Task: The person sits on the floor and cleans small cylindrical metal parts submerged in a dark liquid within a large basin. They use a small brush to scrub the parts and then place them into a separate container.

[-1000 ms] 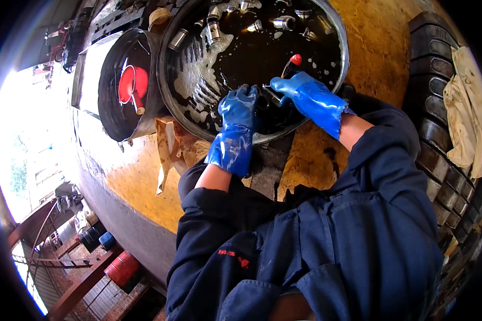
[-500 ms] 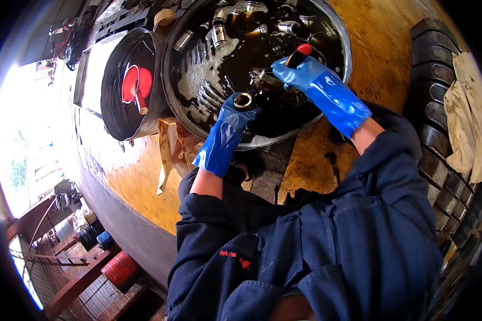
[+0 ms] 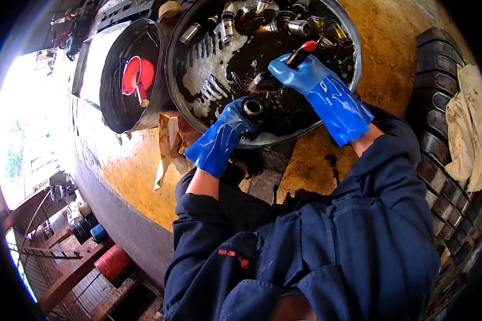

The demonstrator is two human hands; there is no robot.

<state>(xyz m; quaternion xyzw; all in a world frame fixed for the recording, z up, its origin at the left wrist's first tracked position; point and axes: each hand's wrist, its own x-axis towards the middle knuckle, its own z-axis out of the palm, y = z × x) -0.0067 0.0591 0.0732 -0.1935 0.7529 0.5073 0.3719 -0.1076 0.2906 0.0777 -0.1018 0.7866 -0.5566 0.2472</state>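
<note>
Both my hands wear long blue rubber gloves over a round metal tub [image 3: 357, 60] of dark, oily liquid with pale foam. My left hand [image 3: 229, 122], at the tub's near side, is closed around a hollow metal sleeve [image 3: 253, 108], its open end facing up. Gripped in my right hand [image 3: 301, 75] is a brush [image 3: 308, 46] with a red-tipped handle. Its wet bristles show to the left of the glove, above the liquid and apart from the sleeve. Several shiny metal cylinders [image 3: 299, 27] lie partly in the liquid along the far side.
Left of the tub stands a second dark round tub [image 3: 112, 109], with a red dipper [image 3: 136, 76] in it. A stained brown paper piece [image 3: 170, 140] lies between me and that tub. At right are ribbed black blocks [image 3: 435, 88] under a beige cloth [image 3: 464, 128].
The sleeve in my left hand has moved slightly right and down, its opening turned a little. My right hand has shifted, and the brush's bristles show more plainly. The whole view has shifted slightly.
</note>
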